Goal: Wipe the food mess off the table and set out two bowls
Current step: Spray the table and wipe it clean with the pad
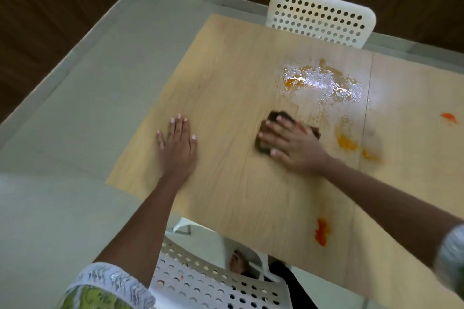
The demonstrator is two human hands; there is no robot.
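Brown sponge (276, 118) sits under the right hand (293, 144), fingers (270, 137) spread and curled over it on the table (226, 70). The wet orange mess (324, 83) lies just beyond, up-right of it; the left hand (177, 144) rests flat, fingers straight, farther off.

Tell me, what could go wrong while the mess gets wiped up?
1. The dark sponge under the right hand might smear the wet orange puddle wider instead of lifting it.
2. The red blob sits near the table's near edge, close to the right forearm, so the arm or sleeve could drag through it.
3. The small orange spot far to the right could be missed.
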